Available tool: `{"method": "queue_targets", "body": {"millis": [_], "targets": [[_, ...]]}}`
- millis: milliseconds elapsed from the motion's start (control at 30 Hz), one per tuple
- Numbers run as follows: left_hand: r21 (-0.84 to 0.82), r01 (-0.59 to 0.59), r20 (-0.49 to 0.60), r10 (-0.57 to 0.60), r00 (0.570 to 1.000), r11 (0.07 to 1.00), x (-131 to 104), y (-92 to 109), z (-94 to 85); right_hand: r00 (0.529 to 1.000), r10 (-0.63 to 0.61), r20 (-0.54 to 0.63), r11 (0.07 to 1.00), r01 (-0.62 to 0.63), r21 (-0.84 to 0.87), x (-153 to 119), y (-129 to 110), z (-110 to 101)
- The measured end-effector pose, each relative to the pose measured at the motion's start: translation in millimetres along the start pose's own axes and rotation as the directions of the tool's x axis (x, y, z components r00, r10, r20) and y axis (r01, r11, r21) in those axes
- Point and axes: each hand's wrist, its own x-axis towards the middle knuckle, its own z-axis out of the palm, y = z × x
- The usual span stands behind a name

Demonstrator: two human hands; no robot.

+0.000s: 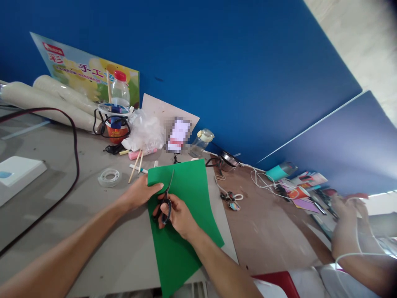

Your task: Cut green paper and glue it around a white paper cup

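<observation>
One green sheet, placed how?
— Held over the table, past its near edge at one corner; long axis runs far to near. Left margin pinched by the left hand, thumb on top.
— Scissors?
— Gripped by the right hand, fingers curled about the handles. Blades aimed at the sheet's far edge, right of the left thumb.
— Hidden?
— Left fingers, beneath. Only one blade made out. Phone screen pixelated.

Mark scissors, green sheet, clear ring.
Scissors [168, 189]: head view, blades just above the handles.
Green sheet [192, 198]: head view, bare face right of the blades.
Clear ring [108, 182]: head view, its near wall.
</observation>
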Motion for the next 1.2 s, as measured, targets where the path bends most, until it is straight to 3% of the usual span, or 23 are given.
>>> {"method": "queue_targets", "body": {"millis": [367,733,1033,1200], "targets": [[-0.082,0.028,0.060,-0.023,0.998,0.996,1.7,-5.9,-1.3,0.995,0.045,-0.087,0.999,-0.044,0.016,0.3,-2.3,3.0],[-0.090,0.009,0.030,-0.006,1.000,0.996,2.3,-7.4,-2.0,0.997,0.047,-0.054,0.999,-0.046,0.008,0.6,-4.3,-1.2],[-0.116,0.030,0.121,-0.016,0.993,0.993,0.7,0.5,-4.7,0.998,0.037,-0.044,0.999,-0.036,0.026,-0.4,-8.1,-1.8],[-0.167,0.028,0.097,-0.012,0.995,0.986,0.2,1.9,-5.2,0.998,0.031,-0.048,0.999,-0.030,0.014,-0.2,-9.4,-2.6]]}}
